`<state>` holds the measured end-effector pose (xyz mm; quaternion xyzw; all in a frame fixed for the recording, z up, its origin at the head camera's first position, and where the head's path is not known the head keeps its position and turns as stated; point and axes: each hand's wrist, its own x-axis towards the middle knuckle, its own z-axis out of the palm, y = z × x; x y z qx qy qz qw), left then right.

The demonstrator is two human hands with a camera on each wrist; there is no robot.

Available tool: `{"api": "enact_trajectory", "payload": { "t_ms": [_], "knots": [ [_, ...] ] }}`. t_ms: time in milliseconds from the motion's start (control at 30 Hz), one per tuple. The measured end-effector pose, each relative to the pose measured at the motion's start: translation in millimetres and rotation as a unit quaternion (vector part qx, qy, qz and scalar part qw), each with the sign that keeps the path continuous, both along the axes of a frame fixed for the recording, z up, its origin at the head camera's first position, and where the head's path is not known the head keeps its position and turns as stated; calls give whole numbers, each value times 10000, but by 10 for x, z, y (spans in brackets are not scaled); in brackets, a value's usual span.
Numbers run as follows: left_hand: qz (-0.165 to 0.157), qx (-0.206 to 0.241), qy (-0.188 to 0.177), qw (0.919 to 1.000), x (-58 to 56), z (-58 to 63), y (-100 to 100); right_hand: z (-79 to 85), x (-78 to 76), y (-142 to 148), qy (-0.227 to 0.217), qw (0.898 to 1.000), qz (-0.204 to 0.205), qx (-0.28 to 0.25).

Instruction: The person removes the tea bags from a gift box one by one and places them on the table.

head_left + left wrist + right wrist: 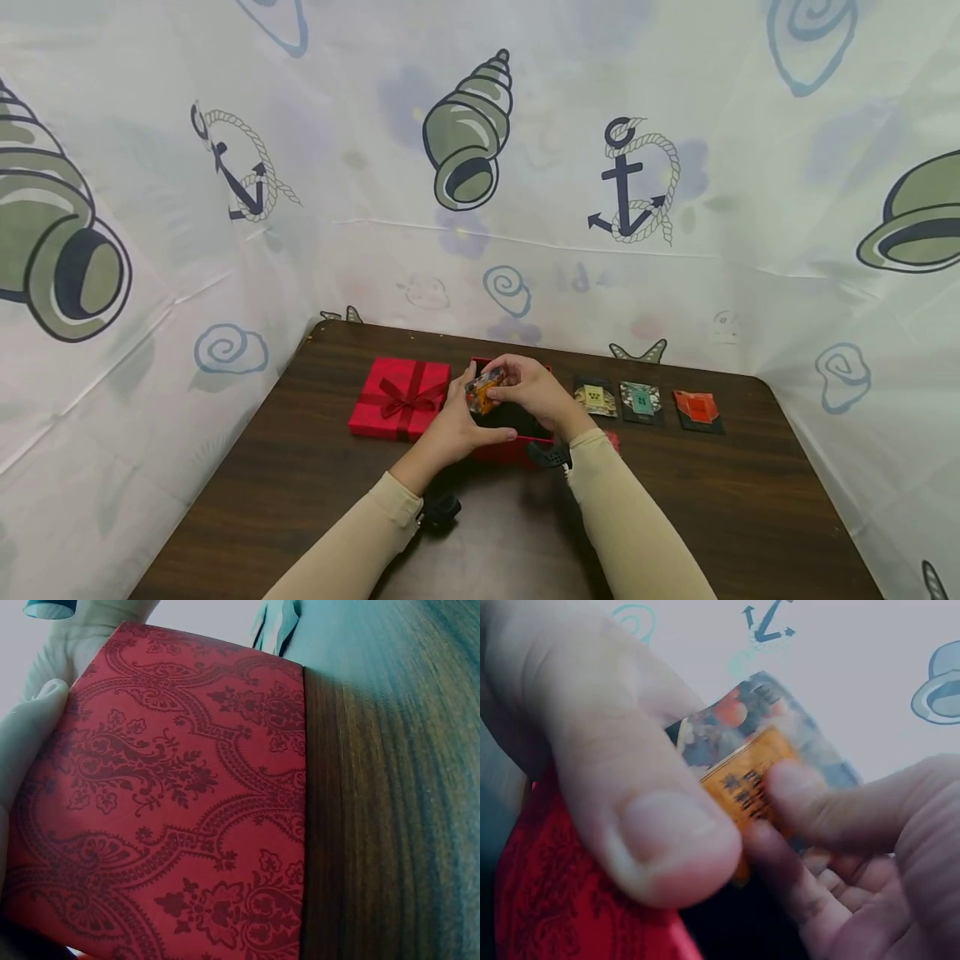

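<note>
My right hand (536, 392) pinches a small patterned packet (480, 393) with an orange label between thumb and fingertips, over an open red box (510, 454). In the right wrist view the packet (739, 780) is tilted, with dark print on its label. My left hand (453, 429) lies along the box's left side, fingers extended beside the packet and thumb stretched across the box; whether its fingers touch the packet is hidden. The left wrist view shows the box's damask-patterned wall (165, 787) with the left thumb (30, 727) at its edge. The box's interior looks black.
Left of the box lies a red lid (386, 371) with a dark red ribbon bow. To the right stand flat packets with yellow (596, 398), green (642, 402) and red (699, 410) labels. A red item (614, 440) is partly hidden by the right sleeve.
</note>
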<state>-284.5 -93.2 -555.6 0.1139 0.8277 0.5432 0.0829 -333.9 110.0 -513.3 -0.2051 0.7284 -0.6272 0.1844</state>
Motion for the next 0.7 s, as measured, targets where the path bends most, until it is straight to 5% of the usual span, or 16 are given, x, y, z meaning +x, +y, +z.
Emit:
{"api": "enact_trajectory", "payload": {
  "t_ms": [433,700],
  "knots": [
    [27,-97,116,9999,17,17,8,-25,136,40,572,9943,-833,-331],
    [-53,-11,196,9998,18,10,11,-62,209,41,891,9898,-826,-747]
  ]
}}
